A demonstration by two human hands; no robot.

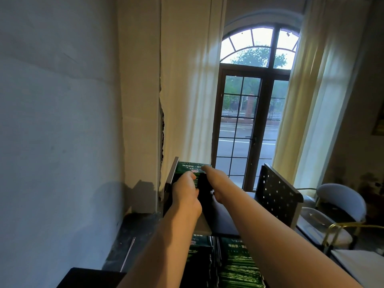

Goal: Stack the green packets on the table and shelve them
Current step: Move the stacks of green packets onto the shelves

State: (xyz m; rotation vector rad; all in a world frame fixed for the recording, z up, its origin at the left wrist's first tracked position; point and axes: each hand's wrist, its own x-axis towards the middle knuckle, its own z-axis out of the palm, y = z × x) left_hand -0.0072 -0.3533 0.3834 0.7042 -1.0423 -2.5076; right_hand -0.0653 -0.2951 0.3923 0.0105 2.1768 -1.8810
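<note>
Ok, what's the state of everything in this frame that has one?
left hand: fingers curled on held packets
right hand: grips held packets
held packets: at top shelf left end, beside end panel
lower packets: stacked on shelf below
window: shut
curtains: drawn apart

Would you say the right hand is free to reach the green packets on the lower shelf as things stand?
Probably not directly: the right hand is up holding the green stack with the left hand, and the shelf board lies above the lower packets.
</note>
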